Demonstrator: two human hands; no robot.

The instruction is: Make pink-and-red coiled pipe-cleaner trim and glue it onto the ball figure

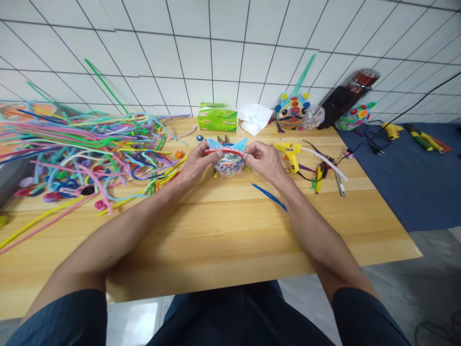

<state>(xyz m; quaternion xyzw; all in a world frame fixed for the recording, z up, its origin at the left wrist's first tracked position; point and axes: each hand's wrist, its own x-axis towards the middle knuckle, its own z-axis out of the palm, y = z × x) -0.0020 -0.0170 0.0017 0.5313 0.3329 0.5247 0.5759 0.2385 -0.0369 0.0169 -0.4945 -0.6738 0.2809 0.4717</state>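
Between my hands at the middle of the table is a clear, rounded plastic ornament (229,166) with shiny, colourful bits showing through. A red pipe cleaner (232,152) runs across its top, below two light-blue pointed ears (240,144). My left hand (200,161) pinches the red pipe cleaner's left end, thumb over it. At the other end my right hand (262,160) holds it between thumb and fingertips. Behind and partly under the ornament are pliers (225,140), mostly hidden. A blue pipe cleaner (269,196) lies near my right forearm.
A large heap of pipe cleaners (90,144) covers the left side. Behind stand a green tissue pack (218,117) and a decorated face ornament (293,113). To the right lie a yellow glue gun (291,153), a utility knife (340,184) and a dark red flask (363,82).
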